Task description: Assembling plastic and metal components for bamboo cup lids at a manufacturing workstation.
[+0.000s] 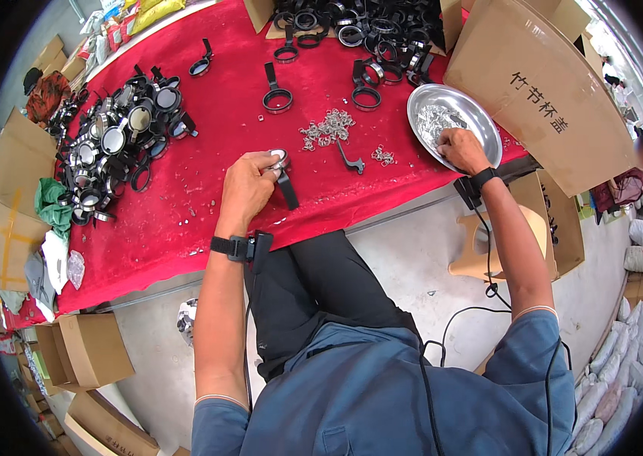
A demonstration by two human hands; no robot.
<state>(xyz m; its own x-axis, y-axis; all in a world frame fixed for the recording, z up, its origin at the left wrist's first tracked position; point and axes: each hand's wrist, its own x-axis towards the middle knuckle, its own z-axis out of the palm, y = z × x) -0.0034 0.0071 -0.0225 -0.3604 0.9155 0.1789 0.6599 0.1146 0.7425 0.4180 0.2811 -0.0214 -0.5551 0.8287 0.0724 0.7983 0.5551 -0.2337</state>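
My left hand (250, 182) is closed on a round cup lid (286, 184), whose black strap-like handle points toward the table's near edge. At the right, my right hand (461, 148) reaches into a shiny oval metal bowl (429, 97) that holds many small clear or silvery pieces. Its fingers are pinched together, and what lies between them is hidden. Between the hands sit a pile of small metal clips (327, 128), a smaller heap of clips (383, 156) and a loose black handle (350, 158). Beyond them lie black rings with handles, one ring (277, 99) standing apart.
A large heap of lids (112, 140) covers the left of the red-clothed table (215, 114). More black rings (382, 30) spill from a box at the back. A tall cardboard box (542, 83) stands beside the bowl. Below it is a yellow stool (481, 243). Cables hang by my right arm.
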